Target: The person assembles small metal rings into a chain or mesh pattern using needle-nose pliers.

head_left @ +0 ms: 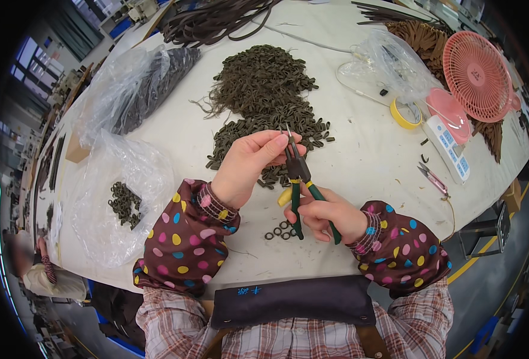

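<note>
My right hand [330, 216] is closed around the dark green handles of a pair of pliers [297, 170], whose slim jaws point away from me. A yellow cover [285, 197] shows beside its fingers. My left hand [246, 164] pinches with thumb and fingers at the jaw tips; what lies in the pinch is too small to make out. Just beyond the hands spreads a heap of dark olive fabric loops [264, 90]. Several small dark rings [281, 231] lie on the white table below the pliers.
At left lies a clear plastic bag [91, 221] with some loops [125, 204], near a bag of dark strips [157, 84]. To the right are yellow tape [406, 113], a pink fan [477, 75], a white device with blue keys [447, 146] and small snips [433, 178]. Dark straps [216, 21] lie behind.
</note>
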`<action>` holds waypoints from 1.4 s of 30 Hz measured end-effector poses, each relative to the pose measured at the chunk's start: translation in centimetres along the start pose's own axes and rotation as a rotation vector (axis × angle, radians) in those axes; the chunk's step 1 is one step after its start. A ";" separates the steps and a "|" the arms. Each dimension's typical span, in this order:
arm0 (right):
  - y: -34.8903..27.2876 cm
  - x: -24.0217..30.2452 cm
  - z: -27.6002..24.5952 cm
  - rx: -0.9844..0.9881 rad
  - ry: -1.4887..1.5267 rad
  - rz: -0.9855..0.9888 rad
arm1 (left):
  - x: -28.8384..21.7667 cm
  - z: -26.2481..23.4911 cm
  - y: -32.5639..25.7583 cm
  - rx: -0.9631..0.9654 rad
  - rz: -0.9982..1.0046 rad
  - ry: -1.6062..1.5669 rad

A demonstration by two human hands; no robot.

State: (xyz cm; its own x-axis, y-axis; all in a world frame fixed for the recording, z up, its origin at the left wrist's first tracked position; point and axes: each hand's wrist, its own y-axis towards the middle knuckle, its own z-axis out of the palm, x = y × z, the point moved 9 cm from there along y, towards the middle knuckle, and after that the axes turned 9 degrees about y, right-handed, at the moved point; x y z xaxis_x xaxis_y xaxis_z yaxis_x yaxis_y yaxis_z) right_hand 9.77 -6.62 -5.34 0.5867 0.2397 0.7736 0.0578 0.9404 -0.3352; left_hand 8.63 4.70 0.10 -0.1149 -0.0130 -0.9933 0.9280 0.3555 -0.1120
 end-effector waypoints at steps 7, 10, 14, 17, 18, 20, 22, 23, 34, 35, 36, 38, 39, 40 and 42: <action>-0.3 0.0 1.1 0.101 0.156 0.104 | 0.6 0.2 0.1 0.052 -0.022 -0.080; -0.2 -0.2 0.9 0.071 0.119 0.095 | 0.6 0.2 0.1 0.023 -0.009 -0.047; -0.1 -0.8 0.3 0.072 0.069 0.157 | 0.8 0.1 0.2 0.013 -0.021 -0.015; -0.7 -0.4 1.7 0.251 0.288 0.193 | 0.4 0.2 0.2 0.079 -0.008 -0.061; -0.7 -0.3 1.5 0.250 0.287 0.192 | 0.4 0.7 0.1 0.127 -0.045 -0.119; -1.1 -0.5 2.3 0.346 0.350 0.254 | 0.6 1.1 0.0 0.172 -0.081 -0.176; -0.8 -0.7 2.0 0.322 0.313 0.234 | 0.8 0.7 0.0 0.130 -0.061 -0.100; -0.6 -0.8 1.9 0.298 0.276 0.214 | 0.8 0.7 0.0 0.128 -0.061 -0.100; -0.5 0.0 1.5 0.168 0.126 0.136 | 0.4 0.1 -0.2 0.023 -0.055 0.004; -0.5 0.0 1.5 0.161 0.082 0.129 | 0.5 0.1 -0.3 0.022 -0.055 0.004; -0.4 -0.2 1.5 0.163 0.082 0.129 | 0.5 0.0 -0.3 0.008 -0.045 0.014; -0.2 -0.3 1.0 0.140 0.053 0.105 | 0.4 0.1 -0.3 -0.004 -0.032 0.023; -0.2 -0.3 1.0 0.140 0.052 0.104 | 0.4 0.0 -0.4 -0.023 -0.041 0.015; -0.2 -0.3 0.9 0.133 0.044 0.110 | 0.5 0.0 -0.4 -0.042 -0.050 0.008; -0.3 -0.2 1.0 0.125 0.035 0.116 | 0.6 -0.1 -0.2 -0.055 -0.052 0.015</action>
State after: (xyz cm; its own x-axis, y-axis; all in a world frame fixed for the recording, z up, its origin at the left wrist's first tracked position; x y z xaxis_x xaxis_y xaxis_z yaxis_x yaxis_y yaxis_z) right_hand 8.83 -6.68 -4.93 0.6116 0.3417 0.7136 -0.1119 0.9302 -0.3496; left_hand 8.32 4.65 -0.51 -0.1682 -0.0190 -0.9856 0.8997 0.4057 -0.1613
